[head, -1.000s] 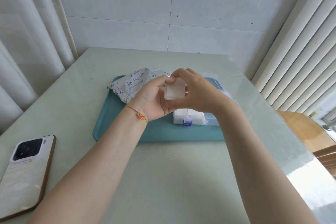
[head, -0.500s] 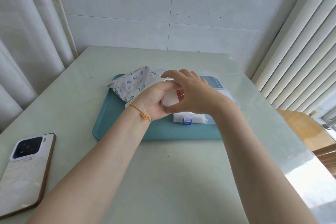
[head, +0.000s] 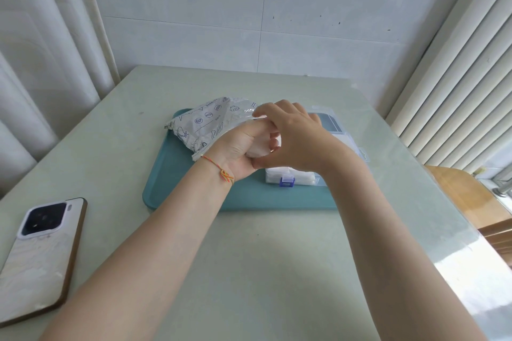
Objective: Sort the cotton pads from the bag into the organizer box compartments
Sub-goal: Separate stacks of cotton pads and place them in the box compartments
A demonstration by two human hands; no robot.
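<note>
Step in hand: I am judging that a small stack of cotton pads (head: 260,147) is being gathered out of the bag (head: 213,122) and made ready for the organizer box (head: 329,130).

Left hand (head: 238,151): it is closing around the white stack from the left and near side, fingers curled on it. A thin orange cord is lying around its wrist.

Right hand (head: 297,137): it is coming over the stack from the right. Its fingertips are touching the clear edge at the mouth of the bag, and its thumb is pressing near the left palm. I cannot tell how much of the stack this hand is really gripping.

Hands together: both are meeting on the same stack, above the tray (head: 177,191).

Bag: it is lying on the far left part of the tray, printed and crumpled, with its mouth turned to the hands. What is remaining inside is hidden from me.

Organizer box: it is sitting on the right part of the tray, clear, lid open to the far side. The near compartment beside the blue latch (head: 286,182) is already holding white pads. The other compartments are covered by the right forearm.

Next move, as I am judging: the stack needs carrying right and lowering flat into a free compartment, squared so it is not fanning out.

Desk (head: 263,257): a phone (head: 41,255) is lying at the near left, well apart from the tray.
</note>
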